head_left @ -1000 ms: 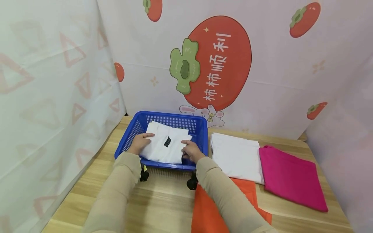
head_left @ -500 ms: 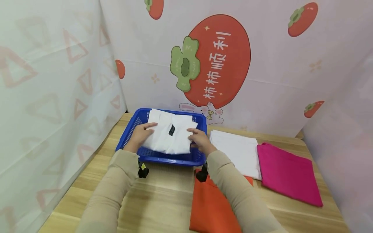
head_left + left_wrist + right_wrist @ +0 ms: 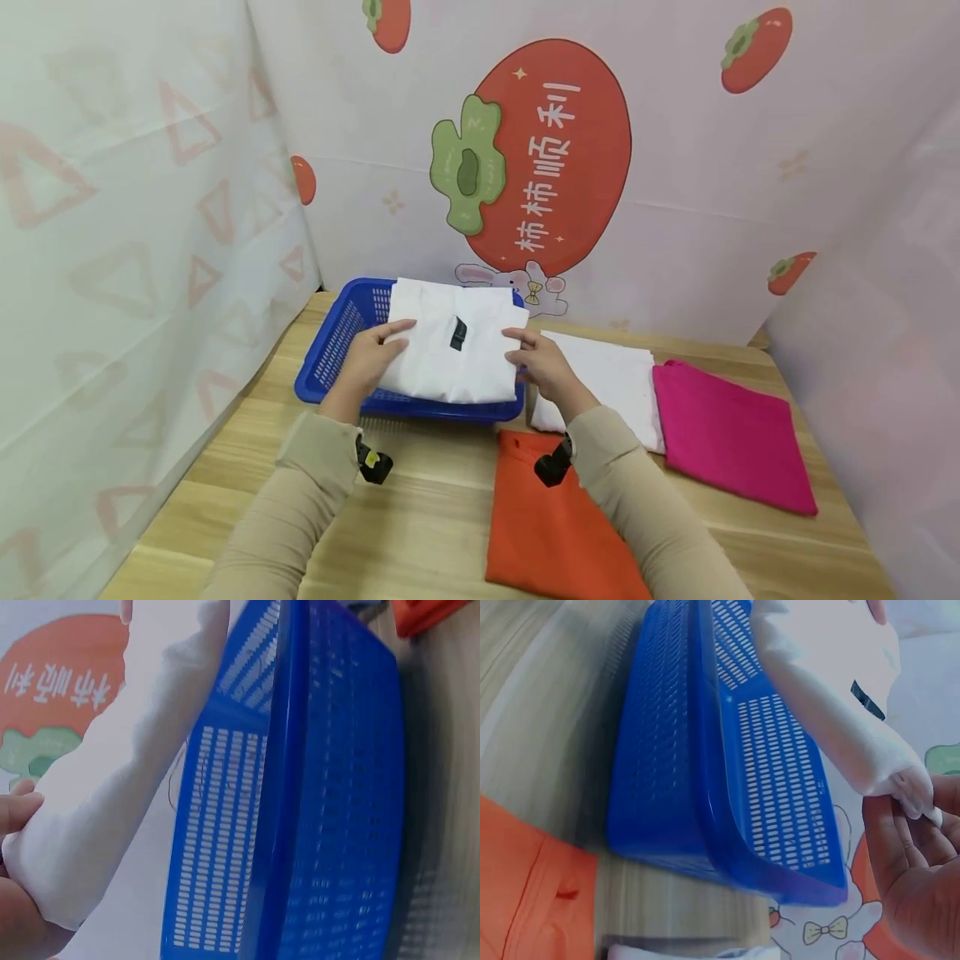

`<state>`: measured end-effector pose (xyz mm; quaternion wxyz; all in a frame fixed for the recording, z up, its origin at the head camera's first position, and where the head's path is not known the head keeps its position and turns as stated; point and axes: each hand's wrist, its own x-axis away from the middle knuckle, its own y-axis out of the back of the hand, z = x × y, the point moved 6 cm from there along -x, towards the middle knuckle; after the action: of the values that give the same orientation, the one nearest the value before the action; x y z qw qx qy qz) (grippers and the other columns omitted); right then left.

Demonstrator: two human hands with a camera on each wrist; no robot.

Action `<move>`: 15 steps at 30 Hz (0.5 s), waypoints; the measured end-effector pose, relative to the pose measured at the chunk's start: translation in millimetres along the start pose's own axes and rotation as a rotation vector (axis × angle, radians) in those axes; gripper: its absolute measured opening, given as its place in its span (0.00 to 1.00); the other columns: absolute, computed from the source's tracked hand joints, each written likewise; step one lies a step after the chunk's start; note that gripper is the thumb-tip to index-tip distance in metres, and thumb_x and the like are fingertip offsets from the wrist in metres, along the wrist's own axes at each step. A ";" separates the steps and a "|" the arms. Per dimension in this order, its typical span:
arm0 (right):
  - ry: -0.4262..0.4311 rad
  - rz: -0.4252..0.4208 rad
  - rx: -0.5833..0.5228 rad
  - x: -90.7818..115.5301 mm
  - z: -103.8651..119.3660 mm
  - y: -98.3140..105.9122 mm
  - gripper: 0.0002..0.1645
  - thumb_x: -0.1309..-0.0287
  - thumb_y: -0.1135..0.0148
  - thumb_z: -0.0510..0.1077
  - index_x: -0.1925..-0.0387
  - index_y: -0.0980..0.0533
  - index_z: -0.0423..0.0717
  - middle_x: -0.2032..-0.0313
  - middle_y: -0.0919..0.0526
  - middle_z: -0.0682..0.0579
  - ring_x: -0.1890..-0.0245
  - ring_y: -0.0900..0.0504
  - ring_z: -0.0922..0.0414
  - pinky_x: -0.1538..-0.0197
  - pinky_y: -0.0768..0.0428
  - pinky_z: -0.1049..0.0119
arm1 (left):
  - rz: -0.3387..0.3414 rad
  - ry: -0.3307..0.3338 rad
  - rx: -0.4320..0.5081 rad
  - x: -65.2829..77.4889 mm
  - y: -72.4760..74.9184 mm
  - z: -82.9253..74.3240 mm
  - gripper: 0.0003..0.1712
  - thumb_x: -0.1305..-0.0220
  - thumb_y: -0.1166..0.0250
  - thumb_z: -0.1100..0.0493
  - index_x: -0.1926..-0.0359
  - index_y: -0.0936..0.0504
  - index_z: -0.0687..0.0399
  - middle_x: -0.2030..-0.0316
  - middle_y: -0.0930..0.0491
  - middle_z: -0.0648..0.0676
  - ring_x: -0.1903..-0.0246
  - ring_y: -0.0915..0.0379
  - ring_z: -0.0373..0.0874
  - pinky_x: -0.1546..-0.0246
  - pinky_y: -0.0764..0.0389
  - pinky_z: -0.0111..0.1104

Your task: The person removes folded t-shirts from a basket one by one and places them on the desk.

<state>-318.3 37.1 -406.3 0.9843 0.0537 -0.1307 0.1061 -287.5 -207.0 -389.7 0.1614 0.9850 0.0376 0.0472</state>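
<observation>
A folded white shirt with a dark neck label hangs level above the blue basket. My left hand grips its left edge, thumb and index finger on top. On the opposite edge, my right hand pinches the cloth, fingers curled beneath it in the right wrist view. From the side, the folded shirt sags a little between the hands and stays apart from the basket's rim. The part of the basket seen through the right wrist view has slotted blue walls and holds nothing visible there.
Right of the basket lies another folded white garment, with a magenta folded garment beyond it. An orange folded garment lies on the wooden table near the right forearm. Printed cloth walls stand behind and at both sides.
Both hands have raised the folded white shirt out of the basket and shifted it slightly right. The basket and the other garments stay on the table.
</observation>
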 end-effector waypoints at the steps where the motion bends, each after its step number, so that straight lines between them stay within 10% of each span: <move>1: 0.011 0.000 0.003 3.3 -0.2 2.7 0.25 0.49 0.46 0.32 0.47 0.30 0.46 0.80 0.45 0.54 0.75 0.34 0.59 0.75 0.30 0.67 | -0.003 -0.001 0.010 2.7 -2.8 -0.1 0.18 0.40 0.47 0.60 0.47 0.27 0.49 0.40 0.42 0.53 0.39 0.54 0.49 0.44 0.46 0.43; 11: 0.059 0.021 0.091 30.9 -16.6 34.6 0.25 0.48 0.46 0.34 0.46 0.32 0.45 0.76 0.46 0.52 0.71 0.36 0.57 0.72 0.29 0.62 | 0.005 -0.031 0.036 29.7 -38.4 -0.5 0.17 0.40 0.46 0.61 0.49 0.25 0.49 0.44 0.35 0.52 0.41 0.50 0.46 0.44 0.45 0.40; 15: 0.085 0.006 0.108 47.3 -25.3 51.0 0.25 0.48 0.46 0.34 0.45 0.33 0.42 0.54 0.34 0.44 0.65 0.33 0.57 0.70 0.27 0.62 | 0.007 -0.064 0.064 37.5 -55.2 -3.1 0.16 0.42 0.45 0.63 0.51 0.23 0.51 0.46 0.32 0.52 0.42 0.47 0.46 0.44 0.44 0.39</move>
<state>-278.8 99.3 -413.9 0.9843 0.1019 -0.0829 0.1179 -253.8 -150.5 -401.5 0.1305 0.9909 0.0305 0.0151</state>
